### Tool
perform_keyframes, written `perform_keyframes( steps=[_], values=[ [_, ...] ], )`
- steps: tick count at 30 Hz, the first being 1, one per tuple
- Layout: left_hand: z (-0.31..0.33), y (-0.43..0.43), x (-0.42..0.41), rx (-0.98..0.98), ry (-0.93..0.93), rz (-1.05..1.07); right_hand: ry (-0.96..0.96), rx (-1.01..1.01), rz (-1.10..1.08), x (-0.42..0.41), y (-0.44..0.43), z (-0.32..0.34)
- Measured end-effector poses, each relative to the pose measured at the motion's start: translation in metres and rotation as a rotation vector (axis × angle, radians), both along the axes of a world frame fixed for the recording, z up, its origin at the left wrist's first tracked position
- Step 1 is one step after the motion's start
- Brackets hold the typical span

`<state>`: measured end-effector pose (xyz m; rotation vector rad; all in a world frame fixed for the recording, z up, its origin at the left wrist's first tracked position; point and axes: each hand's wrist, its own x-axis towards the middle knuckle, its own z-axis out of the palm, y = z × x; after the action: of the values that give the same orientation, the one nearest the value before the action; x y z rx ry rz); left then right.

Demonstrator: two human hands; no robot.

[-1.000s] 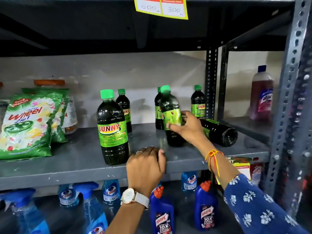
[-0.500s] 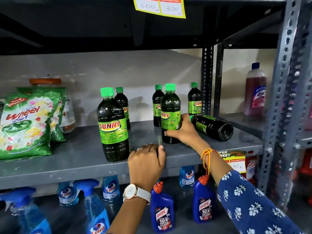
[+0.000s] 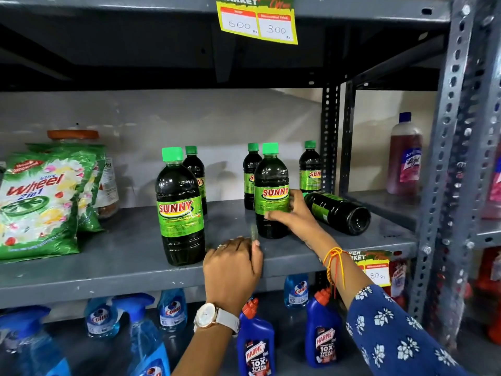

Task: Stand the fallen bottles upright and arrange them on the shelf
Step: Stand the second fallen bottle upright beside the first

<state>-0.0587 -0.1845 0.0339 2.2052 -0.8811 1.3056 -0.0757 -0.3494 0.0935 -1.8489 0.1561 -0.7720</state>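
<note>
Dark Sunny bottles with green caps stand on the grey shelf [image 3: 113, 267]. My right hand [image 3: 294, 215] grips the label of one upright bottle [image 3: 271, 185] standing mid-shelf. To its right a fallen bottle [image 3: 339, 211] lies on its side, base toward me. A larger upright bottle [image 3: 180, 207] stands near the front, left of my hands. Three more upright bottles [image 3: 195, 169] [image 3: 250, 172] [image 3: 310, 166] stand at the back. My left hand [image 3: 233, 267] rests curled on the shelf's front edge, holding nothing.
Green Wheel detergent bags [image 3: 40, 202] lean at the shelf's left, a jar behind them. A metal upright [image 3: 329, 137] bounds the right side; a pink Lizol bottle [image 3: 405, 156] stands beyond. Blue Colin sprays and Harpic bottles [image 3: 256, 346] fill the shelf below.
My right hand tilted the held bottle upright and turned it so its label faces me. The left hand stayed on the shelf edge. The fallen bottle has not moved.
</note>
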Motion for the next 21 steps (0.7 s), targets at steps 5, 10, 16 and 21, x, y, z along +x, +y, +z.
perform_keyframes(
  steps=[5, 10, 16, 21],
  values=[
    [0.000, 0.000, -0.001, -0.005, 0.000, 0.006, 0.020, -0.050, 0.005, 0.000, 0.000, -0.003],
    [0.000, 0.000, -0.001, -0.008, 0.002, 0.010, 0.002, -0.085, -0.025, -0.003, 0.001, -0.002],
    [0.000, -0.001, 0.000, -0.003, 0.010, 0.021, 0.025, -0.143, -0.074, -0.011, 0.006, -0.001],
    [-0.001, -0.001, 0.001, -0.009, 0.005, 0.035, 0.007, -0.172, -0.076, -0.033, 0.015, -0.002]
  ],
)
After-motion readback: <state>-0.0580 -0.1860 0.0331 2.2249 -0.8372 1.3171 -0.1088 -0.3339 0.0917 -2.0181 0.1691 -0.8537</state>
